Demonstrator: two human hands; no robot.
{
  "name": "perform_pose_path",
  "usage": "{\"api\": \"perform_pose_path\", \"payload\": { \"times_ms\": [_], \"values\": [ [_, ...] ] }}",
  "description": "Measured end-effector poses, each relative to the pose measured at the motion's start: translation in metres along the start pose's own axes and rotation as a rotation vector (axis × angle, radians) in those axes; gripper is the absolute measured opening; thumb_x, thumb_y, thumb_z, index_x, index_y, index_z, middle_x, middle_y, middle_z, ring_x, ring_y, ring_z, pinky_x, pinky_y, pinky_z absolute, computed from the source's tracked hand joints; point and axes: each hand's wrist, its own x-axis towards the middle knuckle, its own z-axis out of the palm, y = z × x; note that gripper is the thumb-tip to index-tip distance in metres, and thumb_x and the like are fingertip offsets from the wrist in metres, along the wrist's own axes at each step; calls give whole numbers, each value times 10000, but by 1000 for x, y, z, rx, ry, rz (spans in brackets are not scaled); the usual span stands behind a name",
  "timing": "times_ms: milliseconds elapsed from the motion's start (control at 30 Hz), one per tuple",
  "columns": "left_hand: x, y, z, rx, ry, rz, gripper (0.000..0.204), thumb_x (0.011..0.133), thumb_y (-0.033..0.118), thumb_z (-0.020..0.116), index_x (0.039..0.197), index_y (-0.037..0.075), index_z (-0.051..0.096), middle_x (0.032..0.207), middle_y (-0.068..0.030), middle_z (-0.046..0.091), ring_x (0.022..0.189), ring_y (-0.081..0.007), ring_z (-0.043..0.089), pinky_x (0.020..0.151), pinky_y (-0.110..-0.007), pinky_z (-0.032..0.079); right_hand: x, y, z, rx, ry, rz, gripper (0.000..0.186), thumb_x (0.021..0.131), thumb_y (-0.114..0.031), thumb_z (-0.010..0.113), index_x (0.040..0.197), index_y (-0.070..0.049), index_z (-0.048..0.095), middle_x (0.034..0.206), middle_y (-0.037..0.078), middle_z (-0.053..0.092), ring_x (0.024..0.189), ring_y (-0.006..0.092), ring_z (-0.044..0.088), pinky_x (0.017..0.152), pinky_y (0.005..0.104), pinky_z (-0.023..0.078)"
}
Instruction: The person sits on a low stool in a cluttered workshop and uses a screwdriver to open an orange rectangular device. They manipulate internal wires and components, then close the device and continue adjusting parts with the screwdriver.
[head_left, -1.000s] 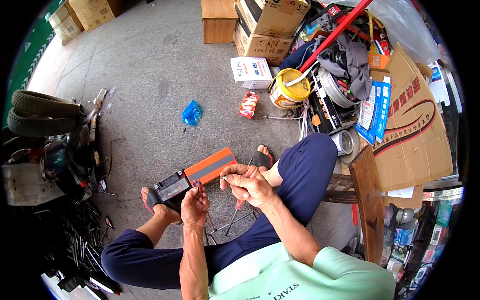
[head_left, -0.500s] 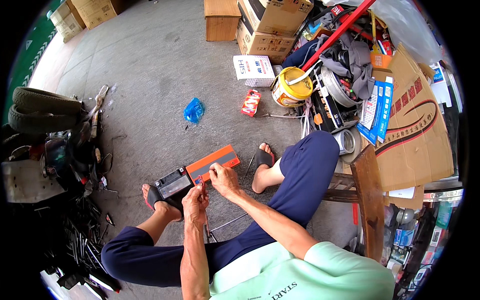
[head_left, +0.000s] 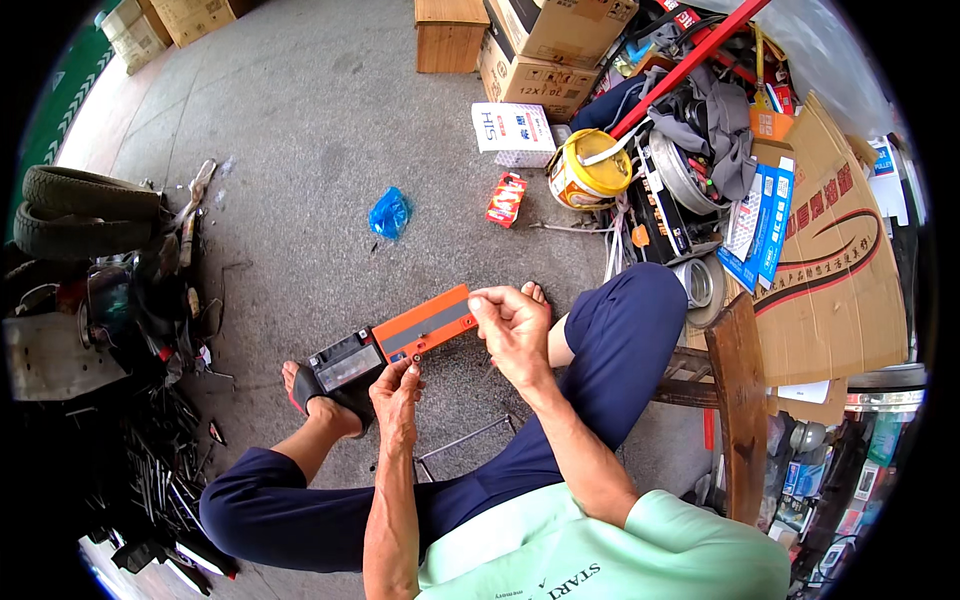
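On the floor between my feet an orange box-shaped case with a grey stripe lies slantwise. A black battery with a grey label sits against its left end. My left hand is at the case's near edge, with thumb and forefinger pinched by a small dark round piece. Whether the fingers grip that piece is too small to tell. My right hand is raised by the case's right end, its thumb and forefinger closed together. Anything between those fingertips is too small to make out.
Ahead lie a blue plastic bag and a red-and-white small box. A yellow-lidded bucket stands before piled clutter and a large cardboard sheet. Tyres and dark parts heap up at left. A wooden chair stands at right.
My right hand has moved from the middle of the orange case to its right end, away from my left hand. My left hand has shifted slightly right.
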Motion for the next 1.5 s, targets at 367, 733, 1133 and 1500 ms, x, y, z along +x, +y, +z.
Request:
{"api": "perform_pose_path", "payload": {
  "times_ms": [367,733,1133,1500],
  "values": [
    [-3,-2,4,132,7,-41,214,797,163,684,943,8,660,727,12,598,589,-34,487,448,-165,314,-37,-72,-6,444,29,-267,94,892,-57,563,917,32,582,557,8,503,428,38,418,369,189,312],
    [-12,5,11,89,-9,-10,189,798,130,688,889,-34,662,692,3,590,600,-50,470,540,-208,367,-40,-57,15,215,-5,-368,132,899,-74,549,906,56,573,542,23,499,425,57,438,375,204,350],
    [-9,1,10,76,17,-29,209,780,163,695,907,1,661,716,-10,620,560,-44,496,442,-164,333,-46,-55,18,133,-42,-375,107,889,-54,560,892,52,574,562,30,520,443,57,458,392,198,359],
    [-11,-2,12,70,52,32,196,785,80,687,948,-26,665,752,-18,623,630,-63,496,554,-218,385,-54,-53,10,-252,-37,-642,157,780,-14,644,914,49,589,689,73,617,574,87,583,505,196,451]
  ]
}}
